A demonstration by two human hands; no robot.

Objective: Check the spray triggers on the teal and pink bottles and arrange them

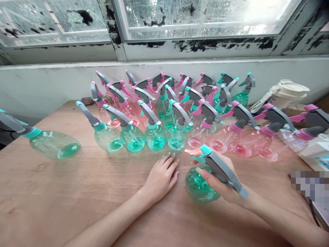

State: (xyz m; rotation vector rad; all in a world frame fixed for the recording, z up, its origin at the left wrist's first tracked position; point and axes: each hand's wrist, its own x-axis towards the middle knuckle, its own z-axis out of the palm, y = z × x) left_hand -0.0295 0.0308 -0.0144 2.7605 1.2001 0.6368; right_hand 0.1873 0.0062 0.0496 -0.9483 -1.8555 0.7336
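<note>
My right hand (228, 181) is wrapped round the neck of a green spray bottle (202, 185) with a grey and teal trigger head. The nozzle points away to the left, and the bottle's round body shows below my fingers. To its left, my left hand (163, 175) lies palm down on the wooden table (102, 192), fingers loosely stretched and holding nothing. Just beyond my left fingertips stands a row of green spray bottles (155, 137). Pink spray bottles (239, 140) continue the row to the right. Whether the held bottle touches the table, I cannot tell.
Several more pink and green spray bottles crowd behind, near the wall. One green bottle (55, 144) stands apart at the left. A cream lidded cup (290, 94) is at the back right. A white box (317, 151) and a blurred-out patch (312, 187) lie at the right edge.
</note>
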